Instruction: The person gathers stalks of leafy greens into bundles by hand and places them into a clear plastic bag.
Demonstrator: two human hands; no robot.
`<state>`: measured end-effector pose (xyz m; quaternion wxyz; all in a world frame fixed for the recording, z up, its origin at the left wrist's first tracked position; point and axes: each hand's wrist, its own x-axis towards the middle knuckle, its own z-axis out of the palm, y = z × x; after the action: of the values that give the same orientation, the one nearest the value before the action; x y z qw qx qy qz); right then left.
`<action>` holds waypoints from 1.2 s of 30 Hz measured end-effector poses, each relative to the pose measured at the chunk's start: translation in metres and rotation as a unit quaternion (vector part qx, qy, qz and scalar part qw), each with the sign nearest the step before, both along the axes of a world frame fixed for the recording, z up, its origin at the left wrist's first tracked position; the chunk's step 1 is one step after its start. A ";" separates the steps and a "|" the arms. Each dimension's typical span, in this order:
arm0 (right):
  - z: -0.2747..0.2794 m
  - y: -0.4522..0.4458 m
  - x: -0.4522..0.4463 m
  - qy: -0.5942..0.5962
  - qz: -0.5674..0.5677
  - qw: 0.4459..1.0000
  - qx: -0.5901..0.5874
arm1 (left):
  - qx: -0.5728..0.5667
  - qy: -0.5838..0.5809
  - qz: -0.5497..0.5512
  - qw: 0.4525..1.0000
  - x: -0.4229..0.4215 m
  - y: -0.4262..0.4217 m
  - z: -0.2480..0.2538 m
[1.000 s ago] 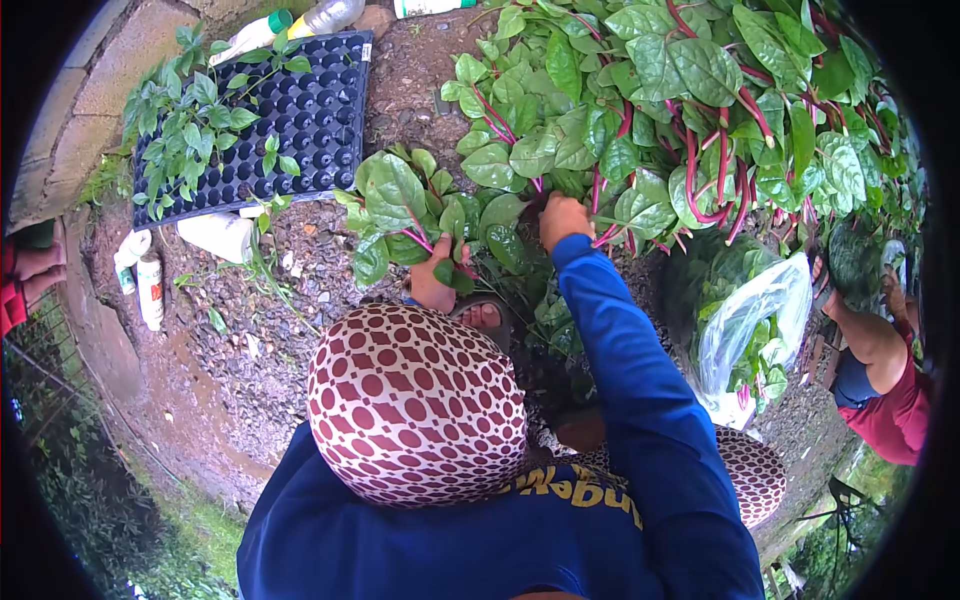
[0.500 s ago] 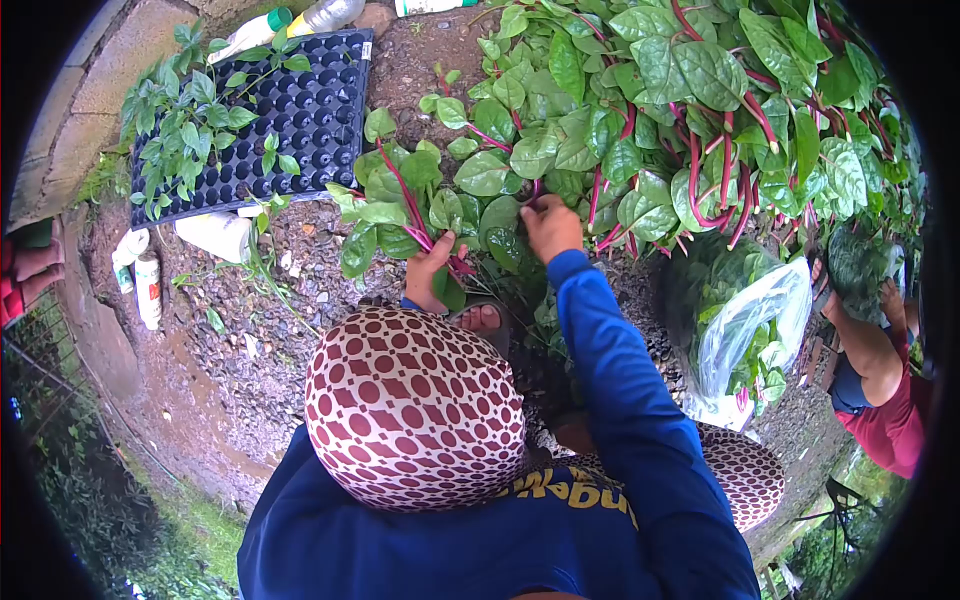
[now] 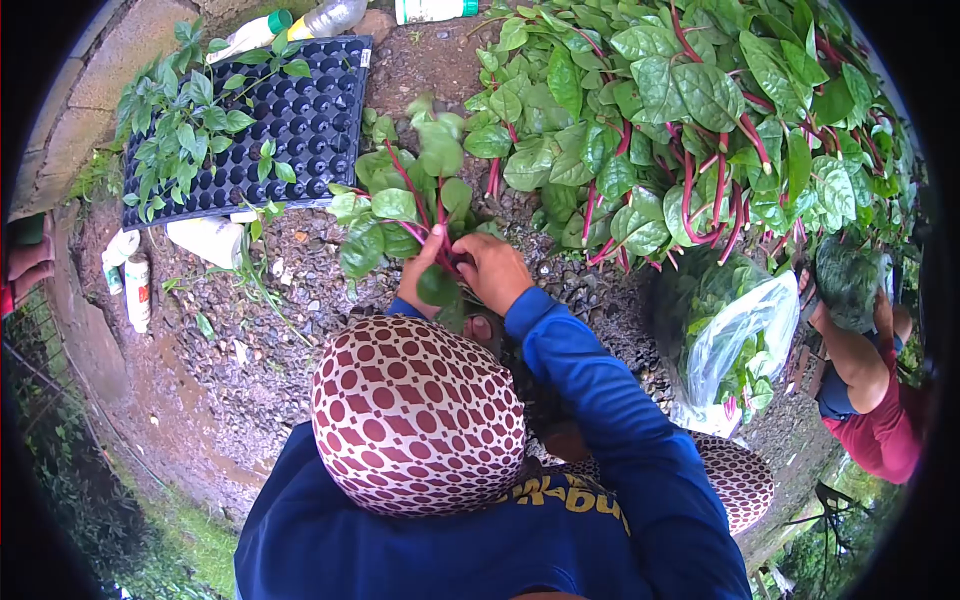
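Red-stemmed leafy stems point(image 3: 405, 190) form a small bunch above the knees. My left hand point(image 3: 422, 270) is wrapped round their lower stems, thumb up along them. My right hand point(image 3: 492, 270) pinches the red stem ends right beside it. One leaf at the top of the bunch is blurred. To the upper right lies a large heap of the same leafy stems point(image 3: 620, 130), apart from both hands. A patterned knee point(image 3: 415, 415) is just below the hands and hides part of a foot.
A black seedling tray point(image 3: 290, 120) with green seedlings is at upper left, bottles point(image 3: 137, 292) near it. A clear plastic bag point(image 3: 735, 330) of leaves stands at right. Beyond it a co-worker in red point(image 3: 880, 430) reaches toward another bag point(image 3: 848, 280).
My right hand has moved from the heap's edge down and left to my left hand, bringing stems to the bunch. More ground shows at the heap's left edge.
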<state>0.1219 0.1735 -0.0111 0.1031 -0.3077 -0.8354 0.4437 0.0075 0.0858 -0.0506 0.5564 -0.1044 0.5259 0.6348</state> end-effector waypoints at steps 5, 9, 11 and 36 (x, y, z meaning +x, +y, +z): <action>0.007 0.014 0.008 0.035 0.043 0.998 0.003 | 0.058 0.065 -0.002 0.996 0.009 0.004 -0.011; -0.012 0.042 0.003 -0.061 -0.146 0.985 -0.075 | 0.011 0.100 0.019 0.995 0.004 0.003 0.010; -0.027 0.059 -0.005 -0.185 -0.206 0.959 -0.057 | -0.006 0.108 0.017 0.994 0.005 0.003 0.023; -0.012 0.055 0.018 -0.202 -0.065 0.976 -0.054 | 0.017 -0.046 -0.058 0.997 0.005 -0.005 -0.023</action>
<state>0.1394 0.2286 -0.0236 -0.0564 -0.4499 -0.7919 0.4090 0.0123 0.0812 -0.0737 0.6177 -0.0937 0.4936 0.6050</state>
